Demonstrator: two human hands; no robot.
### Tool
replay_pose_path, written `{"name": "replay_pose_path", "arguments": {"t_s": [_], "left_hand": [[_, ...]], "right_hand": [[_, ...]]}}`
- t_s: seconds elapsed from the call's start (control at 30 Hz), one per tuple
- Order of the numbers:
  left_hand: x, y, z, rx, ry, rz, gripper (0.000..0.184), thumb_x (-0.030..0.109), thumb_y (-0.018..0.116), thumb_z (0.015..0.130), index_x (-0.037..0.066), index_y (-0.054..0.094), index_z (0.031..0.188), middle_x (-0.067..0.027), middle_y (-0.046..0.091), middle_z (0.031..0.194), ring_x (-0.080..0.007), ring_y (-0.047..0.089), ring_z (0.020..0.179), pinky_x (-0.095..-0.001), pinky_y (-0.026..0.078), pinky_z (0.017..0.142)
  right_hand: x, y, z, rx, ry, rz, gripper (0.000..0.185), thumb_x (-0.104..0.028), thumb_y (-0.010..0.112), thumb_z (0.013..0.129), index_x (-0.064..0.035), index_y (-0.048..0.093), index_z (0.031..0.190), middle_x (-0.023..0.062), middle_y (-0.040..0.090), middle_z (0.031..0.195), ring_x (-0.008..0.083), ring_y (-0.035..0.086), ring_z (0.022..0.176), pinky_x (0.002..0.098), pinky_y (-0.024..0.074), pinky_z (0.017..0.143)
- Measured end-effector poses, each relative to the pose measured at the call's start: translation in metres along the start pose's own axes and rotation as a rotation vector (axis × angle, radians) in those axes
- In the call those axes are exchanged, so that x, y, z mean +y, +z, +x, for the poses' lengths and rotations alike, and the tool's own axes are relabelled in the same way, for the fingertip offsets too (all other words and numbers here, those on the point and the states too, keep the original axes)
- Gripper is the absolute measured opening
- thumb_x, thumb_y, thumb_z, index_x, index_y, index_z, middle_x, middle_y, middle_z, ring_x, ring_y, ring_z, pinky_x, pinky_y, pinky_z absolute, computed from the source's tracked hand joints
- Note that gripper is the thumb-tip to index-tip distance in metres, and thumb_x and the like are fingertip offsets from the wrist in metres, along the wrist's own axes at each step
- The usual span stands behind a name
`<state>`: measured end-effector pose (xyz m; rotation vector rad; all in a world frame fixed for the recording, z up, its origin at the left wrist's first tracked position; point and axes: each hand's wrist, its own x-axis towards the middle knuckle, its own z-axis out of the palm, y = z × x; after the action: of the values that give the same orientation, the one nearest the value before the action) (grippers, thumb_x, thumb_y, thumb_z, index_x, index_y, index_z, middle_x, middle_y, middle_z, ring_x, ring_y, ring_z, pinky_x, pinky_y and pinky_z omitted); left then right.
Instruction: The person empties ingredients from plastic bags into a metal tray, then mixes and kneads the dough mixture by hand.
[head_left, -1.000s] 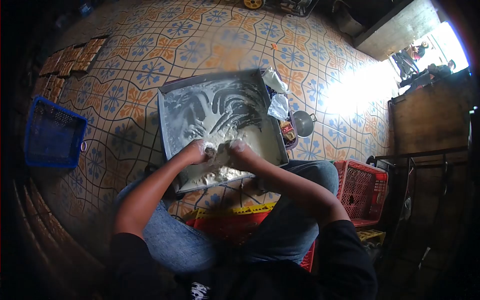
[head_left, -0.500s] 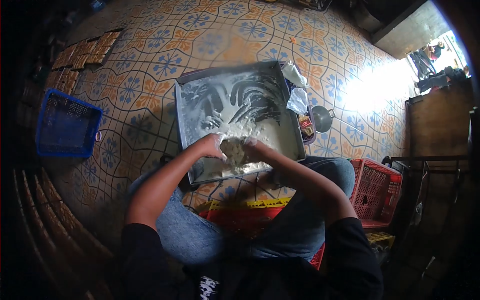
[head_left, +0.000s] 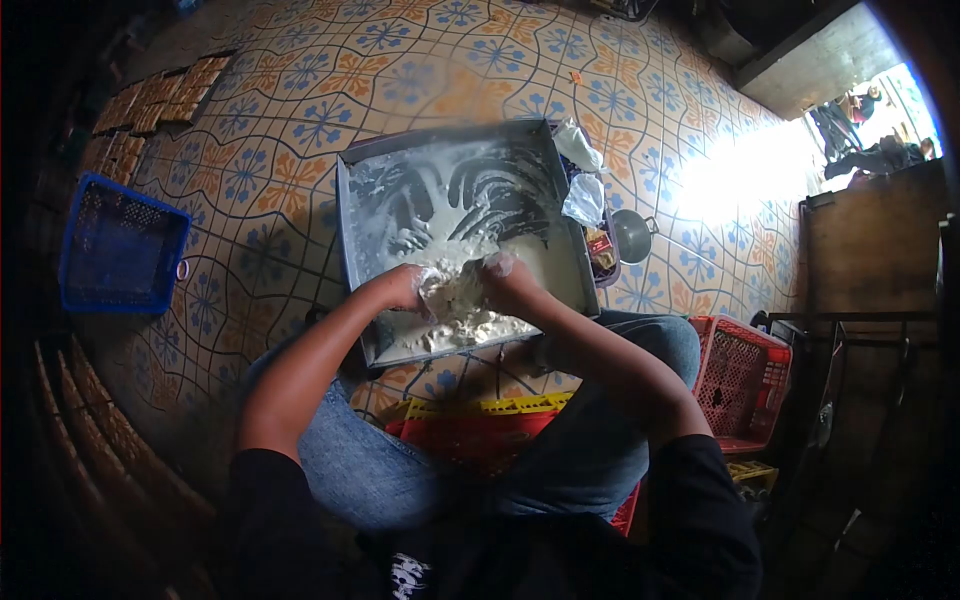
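A large square metal tray point(head_left: 346, 225) sits on the floor between my knees. White flour point(head_left: 440, 212) coats its base, with curved streaks wiped through it toward the far side. Lumpy, pale dough point(head_left: 460, 305) is heaped at the near middle. My left hand point(head_left: 410, 287) is at the heap's left side, its floury fingers curled into the dough and partly hidden. From the right, my right hand point(head_left: 507, 283) is closed against the same heap, with white flour on its knuckles. What lies under both palms is hidden.
A purple crate point(head_left: 608, 277) with plastic bags point(head_left: 583, 200) and a metal pan point(head_left: 633, 237) stand right of the tray. A blue basket point(head_left: 125, 245) is at left, a red crate point(head_left: 742, 385) at right. A red and yellow crate point(head_left: 480, 425) lies between my legs.
My hands have shifted from cupping a raised clump to pressing into the dough, which now spreads more loosely between them. The whole view has shifted slightly.
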<state>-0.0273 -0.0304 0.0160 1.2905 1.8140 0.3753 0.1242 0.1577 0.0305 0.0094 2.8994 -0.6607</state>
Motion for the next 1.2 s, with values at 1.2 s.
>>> {"name": "replay_pose_path", "arguments": {"t_s": [1.2], "left_hand": [[0.036, 0.005, -0.009, 0.115, -0.197, -0.031, 0.048, 0.022, 0.071, 0.064, -0.004, 0.06, 0.102, -0.0263, 0.06, 0.103, -0.0414, 0.057, 0.1, -0.0415, 0.046, 0.088]], "right_hand": [[0.099, 0.034, 0.009, -0.041, -0.073, -0.008, 0.038, -0.036, 0.073, 0.066, -0.0046, 0.068, 0.087, 0.016, 0.063, 0.089, 0.0313, 0.061, 0.086, 0.0383, 0.0485, 0.079]]}}
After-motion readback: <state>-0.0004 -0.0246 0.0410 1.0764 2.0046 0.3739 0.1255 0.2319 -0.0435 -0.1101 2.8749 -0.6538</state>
